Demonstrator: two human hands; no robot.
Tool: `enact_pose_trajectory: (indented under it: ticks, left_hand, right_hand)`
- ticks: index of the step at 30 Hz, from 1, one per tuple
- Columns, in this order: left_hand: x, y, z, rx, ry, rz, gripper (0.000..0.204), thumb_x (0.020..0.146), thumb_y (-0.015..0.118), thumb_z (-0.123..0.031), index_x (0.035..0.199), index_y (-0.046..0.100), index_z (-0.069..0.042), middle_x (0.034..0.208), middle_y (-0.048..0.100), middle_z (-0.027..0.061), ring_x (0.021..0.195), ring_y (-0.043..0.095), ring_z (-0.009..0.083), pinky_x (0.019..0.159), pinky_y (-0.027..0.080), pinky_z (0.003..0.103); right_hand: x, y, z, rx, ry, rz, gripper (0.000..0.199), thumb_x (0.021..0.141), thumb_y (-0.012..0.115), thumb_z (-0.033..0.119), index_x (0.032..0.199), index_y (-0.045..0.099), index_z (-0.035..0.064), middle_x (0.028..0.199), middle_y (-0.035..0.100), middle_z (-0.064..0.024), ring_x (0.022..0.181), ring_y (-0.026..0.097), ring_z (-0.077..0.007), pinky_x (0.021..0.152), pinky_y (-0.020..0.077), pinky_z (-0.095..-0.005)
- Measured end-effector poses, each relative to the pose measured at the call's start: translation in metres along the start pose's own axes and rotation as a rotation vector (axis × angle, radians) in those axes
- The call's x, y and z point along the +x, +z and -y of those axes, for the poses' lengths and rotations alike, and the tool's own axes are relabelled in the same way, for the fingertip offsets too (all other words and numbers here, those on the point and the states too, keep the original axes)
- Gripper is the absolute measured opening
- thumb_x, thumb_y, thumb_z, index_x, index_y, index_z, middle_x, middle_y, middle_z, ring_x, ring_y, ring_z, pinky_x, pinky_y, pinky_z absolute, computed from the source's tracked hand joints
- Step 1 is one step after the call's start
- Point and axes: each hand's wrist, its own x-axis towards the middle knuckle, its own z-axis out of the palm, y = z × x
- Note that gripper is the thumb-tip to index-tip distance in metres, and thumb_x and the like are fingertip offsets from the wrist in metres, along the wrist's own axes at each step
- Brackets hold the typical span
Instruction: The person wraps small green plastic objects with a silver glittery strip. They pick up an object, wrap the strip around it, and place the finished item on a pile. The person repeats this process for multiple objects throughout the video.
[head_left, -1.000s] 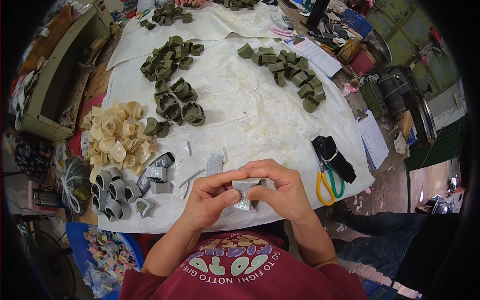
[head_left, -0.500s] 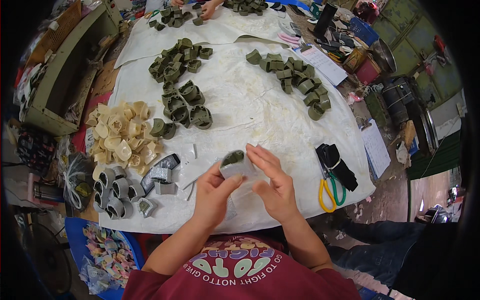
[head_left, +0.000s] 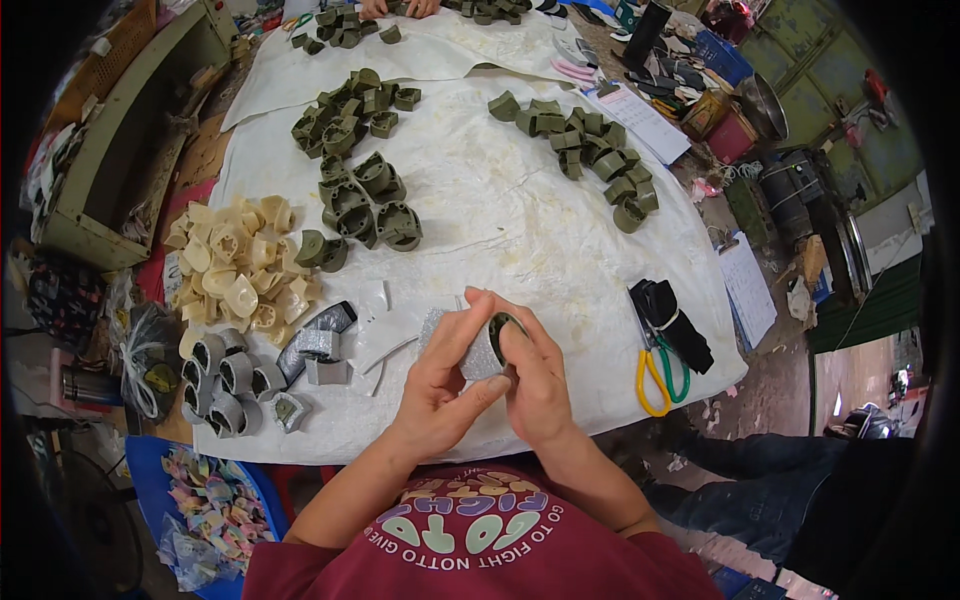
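Close in front of me, both hands close round a dark green molded cup-like part [head_left: 497, 338] partly wrapped in clear bubble wrap [head_left: 479, 362]. My left hand [head_left: 440, 388] presses the wrap from the left side. On the other side my right hand [head_left: 535, 378] grips the part, its thumb over the open end. Sheets of bubble wrap and flat white strips [head_left: 385, 345] lie just left of my hands. Further left are several wrapped parts [head_left: 236, 373] in a cluster, and a dark oblong piece in clear wrap [head_left: 330, 325].
Unwrapped green parts stand in a left pile [head_left: 355, 205] and a right pile [head_left: 600, 155]. Cream molded parts [head_left: 240, 265] are heaped at left. Scissors [head_left: 655, 385] lie by a black strap bundle [head_left: 672, 320] at right. A blue bin [head_left: 150, 470] holds colourful scraps. Another person's hands [head_left: 400, 8] show at the far end.
The part has turned in my hands, its open end now facing right. My right hand has closed in from beside it and now grips it.
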Motion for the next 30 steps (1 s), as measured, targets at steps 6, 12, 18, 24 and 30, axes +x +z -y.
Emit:
enact_pose_trajectory:
  ticks: [6, 12, 18, 24, 30]
  left_hand:
    - [0.000, -0.008, 0.003, -0.060, -0.030, -0.004, 0.073, 0.082, 0.064, 0.002, 0.147, 0.032, -0.004, 0.135, 0.038, 0.0109, 0.124, 0.038, 0.0204, 0.106, 0.028, 0.031]
    - [0.002, -0.006, 0.002, 0.212, 0.132, -0.039, 0.077, 0.079, 0.067, 0.000, 0.147, 0.032, -0.002, 0.132, 0.043, 0.0154, 0.122, 0.040, 0.0257, 0.105, 0.029, 0.035]
    - [0.000, -0.006, 0.007, 0.402, 0.227, -0.024, 0.082, 0.076, 0.070, -0.002, 0.147, 0.029, -0.002, 0.132, 0.043, 0.0156, 0.120, 0.042, 0.0258, 0.103, 0.032, 0.038]
    - [-0.001, 0.002, 0.009, 0.219, 0.192, -0.068, 0.085, 0.076, 0.070, 0.002, 0.148, 0.026, -0.003, 0.136, 0.042, 0.0159, 0.124, 0.042, 0.0256, 0.105, 0.033, 0.038]
    - [-0.005, 0.004, 0.007, -0.104, 0.065, -0.102, 0.085, 0.080, 0.067, 0.003, 0.150, 0.020, -0.005, 0.140, 0.037, 0.0135, 0.130, 0.037, 0.0226, 0.107, 0.032, 0.037]
  right_hand:
    - [0.013, -0.006, -0.001, -0.001, -0.102, 0.025, 0.041, 0.099, 0.051, 0.033, 0.122, 0.055, -0.0008, 0.120, 0.060, -0.0116, 0.109, 0.054, -0.0151, 0.097, 0.0399, -0.0288]
    - [0.006, 0.000, -0.003, -0.007, -0.109, 0.065, 0.038, 0.095, 0.061, 0.033, 0.116, 0.058, 0.0013, 0.104, 0.060, -0.0025, 0.095, 0.052, -0.0079, 0.084, 0.0404, -0.0217]
    - [0.006, 0.011, 0.001, 0.290, 0.010, -0.032, 0.027, 0.098, 0.056, 0.024, 0.111, 0.061, 0.0016, 0.115, 0.062, -0.0065, 0.103, 0.054, -0.0108, 0.093, 0.0409, -0.0266]
    - [0.008, 0.003, 0.006, 0.281, 0.109, 0.020, 0.036, 0.101, 0.046, 0.029, 0.115, 0.058, -0.0017, 0.129, 0.055, -0.0151, 0.110, 0.056, -0.0197, 0.095, 0.0449, -0.0329]
    - [0.002, -0.001, 0.007, 0.158, -0.071, 0.133, 0.034, 0.100, 0.048, 0.026, 0.116, 0.062, -0.0015, 0.120, 0.061, -0.0113, 0.114, 0.052, -0.0168, 0.099, 0.0383, -0.0305]
